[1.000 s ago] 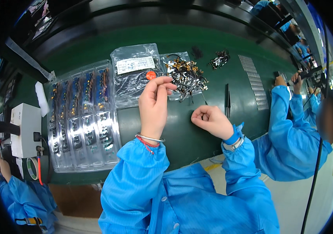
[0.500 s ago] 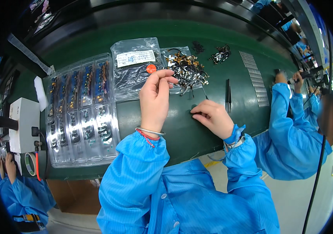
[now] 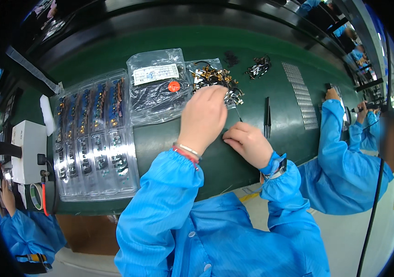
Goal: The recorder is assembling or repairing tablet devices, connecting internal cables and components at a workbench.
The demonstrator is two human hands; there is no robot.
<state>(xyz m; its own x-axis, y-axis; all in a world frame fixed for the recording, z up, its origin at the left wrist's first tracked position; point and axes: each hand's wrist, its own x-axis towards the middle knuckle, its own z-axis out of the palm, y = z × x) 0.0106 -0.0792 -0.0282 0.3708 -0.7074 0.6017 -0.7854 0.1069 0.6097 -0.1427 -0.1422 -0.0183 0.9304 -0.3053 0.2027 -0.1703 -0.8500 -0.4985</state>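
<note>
My left hand [image 3: 203,116], its back turned up and fingers closed and pointing away, covers the near edge of a pile of small cables with brass-coloured and white ends [image 3: 211,77]. Whatever its fingertips grip is hidden behind the hand. To the right and nearer, my right hand [image 3: 250,144] is closed in a pinch low over the green table. What lies between its thumb and forefinger is too small to make out. Just beyond it, a thin dark piece [image 3: 239,113] sticks out from the pile. Black tweezers [image 3: 267,118] lie right of the pile.
Clear plastic trays [image 3: 96,138] of circuit boards stand left of a labelled plastic bag [image 3: 154,99]. Beyond are a small black heap [image 3: 231,58] and a pile of short cables [image 3: 258,67]. A perforated metal strip [image 3: 300,95] lies right, near a co-worker's sleeve [image 3: 333,124].
My left hand has moved right and rolled over, so its back now covers part of the cable pile. My right hand has shifted only slightly and stays pinched.
</note>
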